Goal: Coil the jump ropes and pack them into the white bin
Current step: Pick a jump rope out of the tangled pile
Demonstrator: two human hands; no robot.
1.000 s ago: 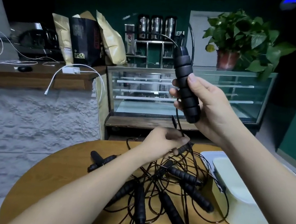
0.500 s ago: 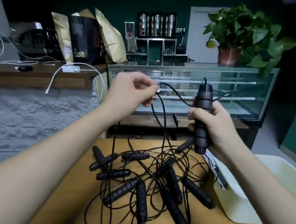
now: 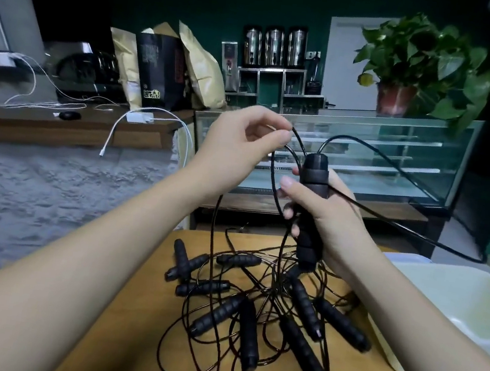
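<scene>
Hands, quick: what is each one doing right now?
Left hand: pinching a thin black cord between fingertips.
Right hand: gripping a black rope handle, held upright above the table.

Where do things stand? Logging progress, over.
Right hand grips one black handle upright. Left hand pinches its cord. White bin holds no rope. Tangled pile on table snags the cord.

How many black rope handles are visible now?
10: one handle in the right hand; nine on the table: four left, one centre, three right, one half-hidden.
</scene>
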